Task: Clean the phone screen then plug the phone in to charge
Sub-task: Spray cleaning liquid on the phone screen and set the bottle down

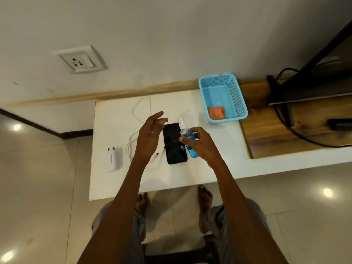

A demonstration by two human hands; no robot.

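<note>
A black phone [173,144] lies screen up on the white table [219,159]. My right hand [201,144] is shut on a small spray bottle of blue liquid [188,138], held just right of the phone with its clear nozzle pointing away. My left hand [150,136] hovers open above the table, just left of the phone, fingers spread. A white cable [139,111] loops behind and under my left hand. A white charger plug [113,158] lies near the table's left edge. A wall socket [82,60] sits on the wall above.
A blue mesh basket [236,96] at the table's back right holds an orange cloth [216,113]. A wooden shelf [276,130] to the right carries a dark screen's stand and black cables. My bare feet are on the tiled floor below.
</note>
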